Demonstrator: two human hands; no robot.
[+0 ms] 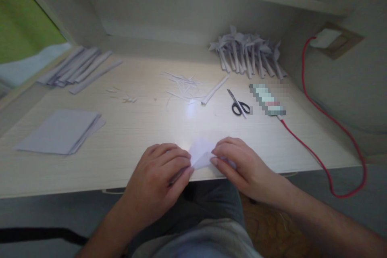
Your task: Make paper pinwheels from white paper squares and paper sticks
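Note:
A small folded sheet of white paper [201, 155] lies between my hands at the desk's front edge. My left hand [165, 169] pinches its left side, thumb and fingertips together. On the other side, my right hand [238, 161] grips a raised flap between thumb and fingers. Part of the paper is hidden under both hands. Beyond them, a rolled paper tube [215, 90] rests beside a pair of black-handled scissors [237, 102], and a thin paper strip lies across the scissors' handles.
Paper squares [60, 131] are stacked at the left, with several paper tubes [81, 66] behind. Thin paper strips [183, 84] lie mid-desk. Paper pinwheel-like pieces on stems [249, 52] crowd the back right. A blurred-out phone [267, 98] trails a red cable [314, 155] over the right edge.

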